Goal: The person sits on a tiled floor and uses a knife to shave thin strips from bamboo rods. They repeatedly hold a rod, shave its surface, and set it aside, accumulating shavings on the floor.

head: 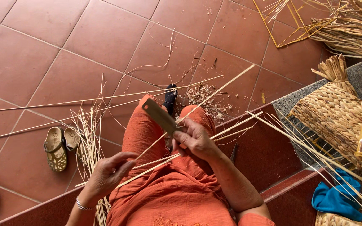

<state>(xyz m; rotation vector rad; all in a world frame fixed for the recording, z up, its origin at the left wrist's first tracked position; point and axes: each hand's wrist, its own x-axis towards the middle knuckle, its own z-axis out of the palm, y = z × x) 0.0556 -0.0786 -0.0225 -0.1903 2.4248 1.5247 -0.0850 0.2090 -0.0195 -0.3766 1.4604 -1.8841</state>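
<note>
I sit on a step in orange clothes, looking down at my lap. My right hand (195,140) grips a flat, dark-bladed knife (159,116) whose blade points up and left, pressed against a long thin bamboo strip (218,91) that runs from my lap up to the right. My left hand (109,171) pinches the lower ends of two pale strips (156,164) that cross my thighs. A silver bangle sits on my left wrist.
Loose strips (86,138) lie on the red tiled floor at left beside a pair of tan sandals (59,146). Shavings (208,102) litter the floor ahead. At right are a woven basket (336,117), yellow wire frames (288,25), a blue cloth (334,199) and more strips.
</note>
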